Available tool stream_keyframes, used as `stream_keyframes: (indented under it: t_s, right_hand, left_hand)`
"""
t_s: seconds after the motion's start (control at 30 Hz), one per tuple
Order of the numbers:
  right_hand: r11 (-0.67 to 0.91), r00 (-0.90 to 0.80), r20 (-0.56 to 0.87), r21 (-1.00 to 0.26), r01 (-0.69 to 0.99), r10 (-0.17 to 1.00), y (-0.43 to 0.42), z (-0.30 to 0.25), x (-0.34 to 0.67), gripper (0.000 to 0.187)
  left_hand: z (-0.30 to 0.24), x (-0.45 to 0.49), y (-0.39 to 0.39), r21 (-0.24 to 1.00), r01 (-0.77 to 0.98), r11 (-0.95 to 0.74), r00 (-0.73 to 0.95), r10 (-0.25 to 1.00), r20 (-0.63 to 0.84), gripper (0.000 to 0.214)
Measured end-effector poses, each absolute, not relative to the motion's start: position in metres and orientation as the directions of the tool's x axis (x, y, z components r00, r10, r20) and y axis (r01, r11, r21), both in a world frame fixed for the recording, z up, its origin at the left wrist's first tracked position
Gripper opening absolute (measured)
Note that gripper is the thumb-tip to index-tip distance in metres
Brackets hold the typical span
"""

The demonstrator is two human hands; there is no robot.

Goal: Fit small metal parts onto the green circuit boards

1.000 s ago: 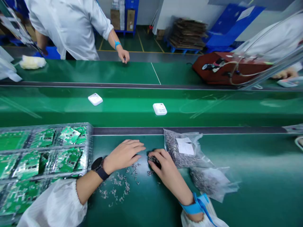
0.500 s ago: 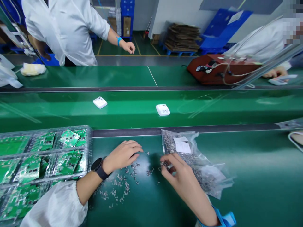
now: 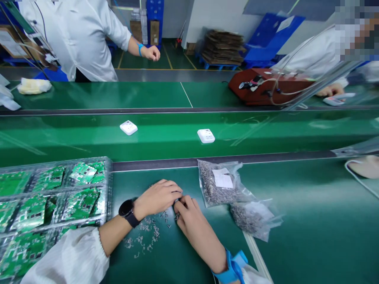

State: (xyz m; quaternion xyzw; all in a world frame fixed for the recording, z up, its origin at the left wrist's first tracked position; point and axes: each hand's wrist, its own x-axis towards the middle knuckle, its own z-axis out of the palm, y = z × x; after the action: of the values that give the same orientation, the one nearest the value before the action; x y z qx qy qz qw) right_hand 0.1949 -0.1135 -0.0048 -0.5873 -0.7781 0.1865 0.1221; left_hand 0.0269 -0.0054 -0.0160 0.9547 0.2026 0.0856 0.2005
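My left hand (image 3: pixel 158 197), with a black watch on its wrist, lies on the green mat with its fingers curled down. My right hand (image 3: pixel 189 215), with a blue strap on its wrist, meets it fingertip to fingertip, and its fingers are pinched together over a few small metal parts. More small metal parts (image 3: pixel 145 236) lie scattered on the mat just below my left hand. What sits under the left fingers is hidden. A clear bag of metal parts (image 3: pixel 217 185) with a white label lies right of my hands, and a second bag (image 3: pixel 251 217) lies beside it.
A clear tray of green circuit boards (image 3: pixel 53 189) stands at the left. On the conveyor belt (image 3: pixel 266 134) beyond lie two white devices (image 3: pixel 128 127) (image 3: pixel 206 135). A person in a white coat (image 3: pixel 77 35) stands across the belt. A red fixture (image 3: pixel 266 85) sits far right, with another worker's hand (image 3: pixel 365 165) at the right edge.
My right hand swung out toward the bags, then came back left to meet my left hand's fingertips. The white devices moved right on the belt. The person opposite lifted a hand off the table.
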Motion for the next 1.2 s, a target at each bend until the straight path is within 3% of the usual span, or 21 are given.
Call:
stream_keyframes:
  t_s: [0.2,0.43,0.63,0.8,0.9,1.0,1.2]
  right_hand:
    - [0.159,-0.221,-0.024,-0.62,0.768,0.975,-0.087,0.022,0.221,0.03]
    - [0.137,-0.078,0.117,-0.669,0.731,0.99,-0.066,0.057,0.256,0.018]
    - [0.026,-0.008,0.032,-0.582,0.813,0.999,-0.085,0.029,0.276,0.022]
    - [-0.029,-0.002,-0.048,-0.632,0.774,0.999,-0.114,0.001,0.273,0.015]
    - [-0.031,0.005,-0.04,-0.662,0.749,0.999,-0.12,-0.01,0.258,0.014]
    - [-0.008,-0.017,-0.03,-0.684,0.729,0.999,-0.117,-0.015,0.24,0.015]
    - [0.077,-0.065,0.046,-0.74,0.669,0.997,-0.104,-0.013,0.215,0.02]
  left_hand:
    - [-0.01,0.021,-0.001,0.371,0.432,-0.822,0.877,0.479,0.042,0.016]
    - [-0.008,0.022,-0.002,0.409,0.43,-0.805,0.875,0.483,0.031,0.015]
    - [0.0,0.023,-0.009,0.384,0.441,-0.811,0.877,0.481,0.01,0.014]
    - [0.002,0.031,-0.016,0.403,0.416,-0.815,0.878,0.475,0.055,0.024]
    - [0.001,0.038,-0.019,0.409,0.376,-0.832,0.892,0.444,0.083,0.027]
    - [-0.001,0.04,-0.02,0.402,0.368,-0.838,0.905,0.422,0.05,0.014]
    - [0.0,0.027,-0.011,0.362,0.425,-0.83,0.887,0.461,0.015,0.012]
